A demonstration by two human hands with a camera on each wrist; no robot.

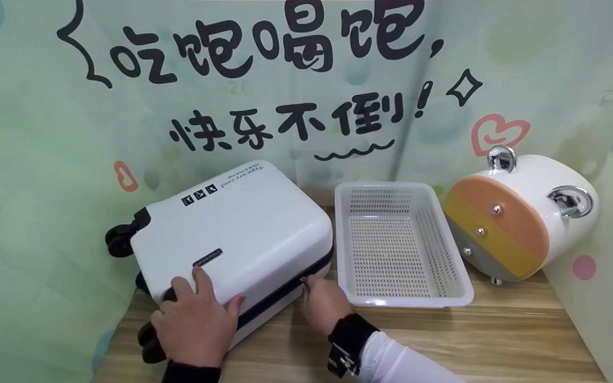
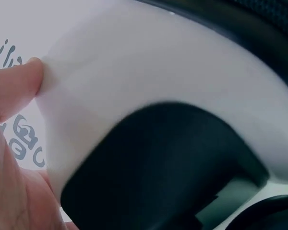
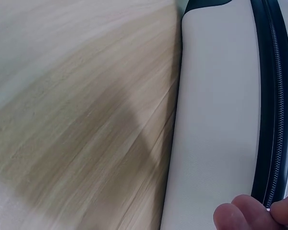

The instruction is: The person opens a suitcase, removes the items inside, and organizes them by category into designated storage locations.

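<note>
A small white hard-shell suitcase (image 1: 253, 223) lies on its side on the table, its black wheels toward the left. My left hand (image 1: 195, 319) rests on the near corner of its shell, fingers spread and thumb near the edge. The left wrist view shows the fingers against the white shell (image 2: 110, 72) beside a black corner piece (image 2: 163, 158). At the front side, my right hand (image 1: 325, 306) pinches the zipper pull (image 1: 303, 279), which the fingertips mostly hide. In the right wrist view, a closed stretch of zipper (image 3: 279, 105) runs along the black band.
A white perforated plastic basket (image 1: 344, 250) stands right of the suitcase. Beyond it lies a white drum-shaped object (image 1: 556, 175) with a striped orange, yellow and grey face and chrome fittings. Printed cloth (image 1: 35, 159) bounds the wood-grain table (image 1: 498, 340) behind and at both sides.
</note>
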